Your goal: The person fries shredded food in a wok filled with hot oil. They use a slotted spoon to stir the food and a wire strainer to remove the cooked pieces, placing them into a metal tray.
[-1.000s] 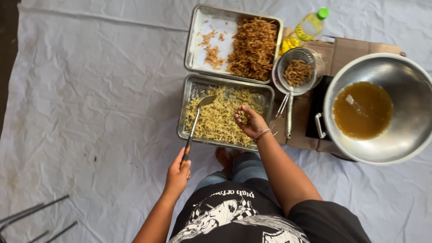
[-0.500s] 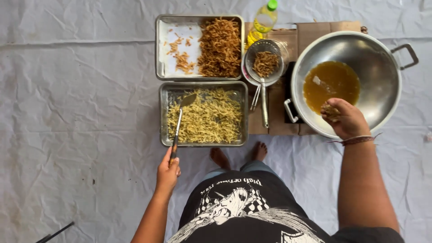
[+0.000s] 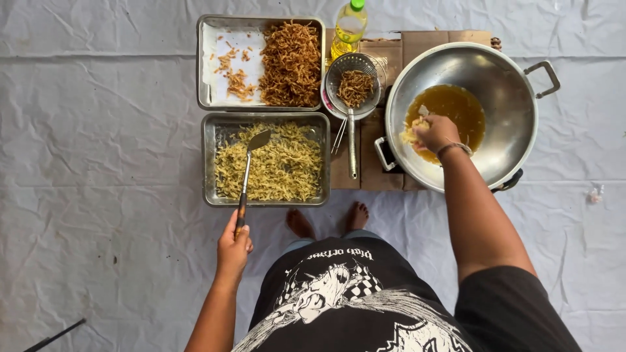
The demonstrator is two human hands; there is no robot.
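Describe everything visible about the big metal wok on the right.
The wok is wide, round, shiny silver metal, with loop handles at upper right and lower left. It sits on a dark burner over brown cardboard. Amber oil pools at its bottom. The right hand holds pale shreds just above the oil.

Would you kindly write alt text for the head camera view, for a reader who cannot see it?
Seen from above, a person's right hand holds a clump of pale strips over oil in a steel wok, while the left hand grips a spatula resting in a tray of raw strips. Behind sit a tray of fried strips, a strainer and an oil bottle.
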